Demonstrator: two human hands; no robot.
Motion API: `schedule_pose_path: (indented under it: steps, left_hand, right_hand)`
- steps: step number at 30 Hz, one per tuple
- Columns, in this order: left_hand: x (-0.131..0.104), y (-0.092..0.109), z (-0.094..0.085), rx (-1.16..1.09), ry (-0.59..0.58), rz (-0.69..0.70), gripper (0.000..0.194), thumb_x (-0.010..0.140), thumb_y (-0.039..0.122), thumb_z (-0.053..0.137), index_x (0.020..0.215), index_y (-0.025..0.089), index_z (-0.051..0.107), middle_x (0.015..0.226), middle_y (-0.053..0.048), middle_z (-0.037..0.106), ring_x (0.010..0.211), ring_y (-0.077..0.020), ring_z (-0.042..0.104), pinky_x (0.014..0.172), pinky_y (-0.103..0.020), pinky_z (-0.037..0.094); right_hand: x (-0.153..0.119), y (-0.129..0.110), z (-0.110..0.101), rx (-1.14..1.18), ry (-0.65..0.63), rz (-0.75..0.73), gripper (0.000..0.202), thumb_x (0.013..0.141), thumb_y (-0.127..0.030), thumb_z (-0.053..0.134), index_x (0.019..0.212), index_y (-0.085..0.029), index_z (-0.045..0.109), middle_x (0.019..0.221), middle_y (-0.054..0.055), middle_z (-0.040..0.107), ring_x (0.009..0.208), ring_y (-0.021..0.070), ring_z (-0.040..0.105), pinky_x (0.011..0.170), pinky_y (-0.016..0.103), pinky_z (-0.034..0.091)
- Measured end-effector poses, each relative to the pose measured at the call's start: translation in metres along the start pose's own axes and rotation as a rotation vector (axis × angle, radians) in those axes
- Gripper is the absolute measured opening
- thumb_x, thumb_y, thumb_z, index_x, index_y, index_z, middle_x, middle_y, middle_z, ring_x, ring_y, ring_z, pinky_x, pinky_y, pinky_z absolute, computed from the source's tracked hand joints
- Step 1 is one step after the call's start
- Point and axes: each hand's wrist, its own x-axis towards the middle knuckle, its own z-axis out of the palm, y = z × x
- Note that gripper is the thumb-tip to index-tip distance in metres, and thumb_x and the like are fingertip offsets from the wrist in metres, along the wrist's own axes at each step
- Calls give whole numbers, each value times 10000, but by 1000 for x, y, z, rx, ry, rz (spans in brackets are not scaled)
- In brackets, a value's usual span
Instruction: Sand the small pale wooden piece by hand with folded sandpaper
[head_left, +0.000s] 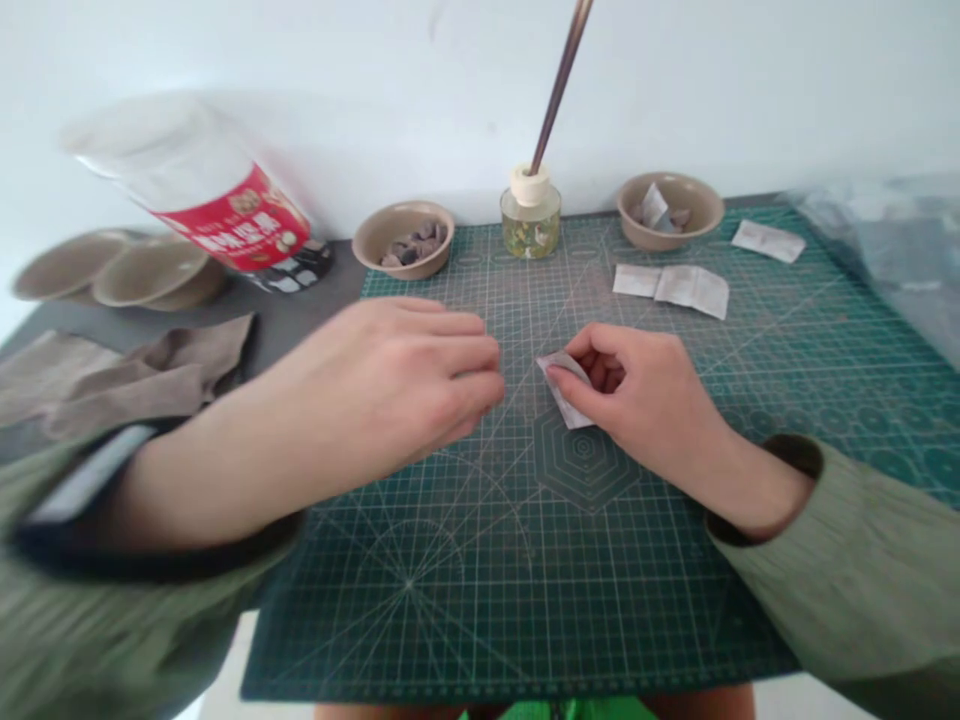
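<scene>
Over the green cutting mat (480,620), my right hand (637,385) pinches a small pale paper packet (568,385) between thumb and fingers. To its left is my left hand (412,375), back up, fingers curled together above the mat; whatever it may hold is hidden beneath the fingers. Behind my left hand, a brown bowl (403,240) holds dark, pebble-like pieces. Another brown bowl (670,210), at the back right, has similar pieces and a pale packet in it. Flat pale packets (691,288) lie on the mat beyond my right hand, with one more (769,241) farther right.
A glass diffuser bottle (531,217) with dark sticks stands at the back centre. On the left are a tall red-labelled container (240,220), two brown bowls (161,270) and a crumpled brown cloth (150,375). Clear plastic (900,250) lies along the right edge.
</scene>
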Motion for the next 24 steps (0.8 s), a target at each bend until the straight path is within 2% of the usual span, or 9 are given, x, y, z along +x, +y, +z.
schedule_pose_path:
  steps: [1, 3, 5, 8, 10, 12, 15, 19, 24]
  left_hand:
    - [-2, -3, 2, 35, -54, 79, 225, 1185, 285, 821, 992, 286, 938, 956, -54, 836, 834, -252, 769, 910, -403, 689]
    - [-6, -4, 8, 35, -13, 92, 221, 1194, 233, 805, 1266, 295, 1005, 1094, -70, 887, 872, -238, 804, 856, -365, 671]
    - [-11, 1, 16, -123, 227, -12, 285, 1226, 244, 835, 1464, 287, 987, 1217, -95, 925, 929, -223, 840, 830, -350, 675]
    - [-17, 14, 33, -459, 386, -251, 122, 1204, 321, 945, 1304, 278, 1002, 1124, -61, 965, 882, -204, 863, 820, -328, 734]
    - [-20, 20, 45, -715, 375, -401, 217, 1167, 446, 1022, 1206, 241, 962, 1132, -85, 1009, 970, -251, 961, 882, -356, 815]
    - [-22, 24, 56, -936, 380, -489, 380, 1098, 548, 1098, 1148, 221, 911, 1118, -104, 1022, 987, -284, 1002, 914, -392, 856]
    - [-23, 29, 65, -1134, 371, -521, 417, 1050, 542, 1147, 1124, 232, 878, 1083, -88, 1025, 1006, -291, 1023, 940, -388, 866]
    - [-27, 41, 69, -1180, 329, -507, 352, 1091, 497, 1099, 1100, 253, 845, 985, -50, 995, 929, -276, 1003, 869, -365, 850]
    - [-34, 53, 72, -1245, 347, -502, 245, 1105, 349, 1062, 1037, 261, 845, 1026, -28, 1017, 913, -244, 1009, 848, -304, 837]
  right_hand:
    - [0, 0, 0, -1, -4, 2, 188, 1086, -251, 884, 919, -242, 797, 692, -61, 706, 619, 156, 577, 706, 355, 451]
    - [0, 1, 0, -31, -23, 7, 185, 1085, -250, 874, 918, -243, 794, 707, -51, 719, 642, 168, 608, 724, 361, 472]
    - [-1, 2, 0, -106, -29, -16, 98, 1095, -265, 863, 1004, -235, 845, 869, 12, 832, 773, 219, 723, 795, 389, 537]
    - [-4, 1, 3, -133, 63, -131, 192, 1133, -295, 846, 1306, -225, 892, 1300, 143, 923, 1150, 343, 847, 1028, 503, 663]
    - [-7, -2, 4, -41, 143, -233, 268, 1171, -290, 827, 1429, -230, 866, 1407, 168, 910, 1273, 364, 856, 1120, 545, 704]
    - [-9, -6, 4, 46, 162, -329, 266, 1192, -230, 795, 1449, -237, 861, 1377, 149, 919, 1259, 340, 877, 1110, 518, 741]
    - [-11, -12, 4, 70, 138, -456, 319, 1166, -128, 803, 1450, -249, 885, 1302, 113, 949, 1183, 299, 924, 1054, 450, 783]
    - [-12, -14, 0, 34, 79, -603, 343, 1161, -109, 851, 1457, -269, 915, 1224, 77, 970, 1043, 250, 944, 938, 379, 813]
    - [-19, -17, -12, -89, -41, -624, 304, 1191, -122, 838, 1443, -269, 924, 1229, 61, 979, 1026, 209, 953, 917, 335, 813]
